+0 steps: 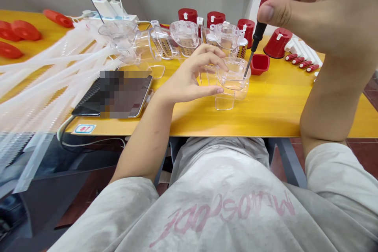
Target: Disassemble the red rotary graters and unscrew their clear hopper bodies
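My left hand (193, 75) is curled around a clear plastic housing (233, 82) that stands on the yellow table (277, 114), fingers on its top rim and thumb at its side. My right hand (313, 8), raised at the top right, grips the red handle of a screwdriver (267, 6). The screwdriver's black shaft slants down and its tip reaches into the top of the clear housing.
Several clear housings (186, 37) and red caps (277, 43) line the table's back. A small red tray (260, 64) sits right of the held piece. A phone (118, 94) lies left, beside white ribbed strips (44, 82). Red discs (20, 31) and a power strip (112, 12) are far left.
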`<act>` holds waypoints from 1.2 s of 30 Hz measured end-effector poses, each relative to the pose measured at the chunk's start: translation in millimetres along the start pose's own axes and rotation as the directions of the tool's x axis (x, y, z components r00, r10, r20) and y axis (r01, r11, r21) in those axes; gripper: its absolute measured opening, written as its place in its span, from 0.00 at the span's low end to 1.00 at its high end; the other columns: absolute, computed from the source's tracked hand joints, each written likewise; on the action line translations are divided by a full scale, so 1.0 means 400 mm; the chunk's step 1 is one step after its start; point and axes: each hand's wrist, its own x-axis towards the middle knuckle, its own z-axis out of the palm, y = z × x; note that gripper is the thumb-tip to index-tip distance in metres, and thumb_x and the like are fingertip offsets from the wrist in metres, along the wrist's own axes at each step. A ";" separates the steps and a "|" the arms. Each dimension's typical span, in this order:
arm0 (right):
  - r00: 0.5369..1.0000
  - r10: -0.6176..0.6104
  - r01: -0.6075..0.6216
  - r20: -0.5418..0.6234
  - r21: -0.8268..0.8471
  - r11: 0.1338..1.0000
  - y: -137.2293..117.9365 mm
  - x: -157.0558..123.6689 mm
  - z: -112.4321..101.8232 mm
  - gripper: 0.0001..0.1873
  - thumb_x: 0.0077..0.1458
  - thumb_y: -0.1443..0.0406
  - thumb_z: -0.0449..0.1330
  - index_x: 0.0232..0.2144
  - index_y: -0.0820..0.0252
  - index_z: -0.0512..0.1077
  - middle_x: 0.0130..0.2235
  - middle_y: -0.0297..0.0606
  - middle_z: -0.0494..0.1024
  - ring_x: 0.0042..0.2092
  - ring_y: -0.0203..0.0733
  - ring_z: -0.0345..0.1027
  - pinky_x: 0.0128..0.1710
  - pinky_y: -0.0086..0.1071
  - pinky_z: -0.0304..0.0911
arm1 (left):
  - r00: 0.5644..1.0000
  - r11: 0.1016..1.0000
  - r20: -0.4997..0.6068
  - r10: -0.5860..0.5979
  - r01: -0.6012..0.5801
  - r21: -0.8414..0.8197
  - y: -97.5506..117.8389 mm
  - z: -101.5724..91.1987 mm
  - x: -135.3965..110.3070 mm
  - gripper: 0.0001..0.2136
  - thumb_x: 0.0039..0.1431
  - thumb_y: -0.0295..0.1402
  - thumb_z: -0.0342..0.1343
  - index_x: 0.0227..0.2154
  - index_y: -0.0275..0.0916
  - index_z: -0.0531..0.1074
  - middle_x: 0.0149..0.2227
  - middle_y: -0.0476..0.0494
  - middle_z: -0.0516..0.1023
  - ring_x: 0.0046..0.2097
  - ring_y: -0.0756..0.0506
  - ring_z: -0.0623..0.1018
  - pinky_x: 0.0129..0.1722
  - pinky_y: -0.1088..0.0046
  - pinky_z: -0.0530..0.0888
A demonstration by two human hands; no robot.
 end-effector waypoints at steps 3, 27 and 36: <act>0.999 0.008 -0.004 -0.051 0.078 0.997 -0.006 -0.003 0.005 0.40 0.39 0.48 0.89 0.48 0.52 0.76 0.44 0.25 0.86 0.48 0.39 0.83 0.54 0.39 0.90 | 1.000 1.000 0.006 0.002 -0.002 0.009 0.000 0.000 -0.001 0.34 0.55 0.71 0.77 0.52 0.51 0.84 0.68 0.32 0.82 0.70 0.24 0.82 0.62 0.41 0.90; 0.990 0.137 -0.138 0.028 0.057 0.989 -0.102 -0.030 0.005 0.30 0.50 0.69 0.74 0.54 0.53 0.72 0.61 0.31 0.87 0.65 0.51 0.83 0.66 0.46 0.87 | 1.000 1.000 0.009 0.004 -0.004 0.001 -0.006 -0.001 -0.005 0.34 0.56 0.70 0.77 0.53 0.49 0.84 0.68 0.32 0.81 0.70 0.25 0.83 0.64 0.43 0.89; 0.989 0.132 -0.137 0.061 0.079 0.987 -0.104 -0.030 0.004 0.32 0.52 0.67 0.78 0.56 0.54 0.72 0.59 0.31 0.87 0.68 0.51 0.83 0.65 0.44 0.86 | 0.999 0.999 0.032 0.022 -0.023 0.022 -0.012 -0.007 -0.003 0.35 0.57 0.69 0.77 0.55 0.49 0.84 0.69 0.32 0.80 0.69 0.26 0.83 0.62 0.46 0.90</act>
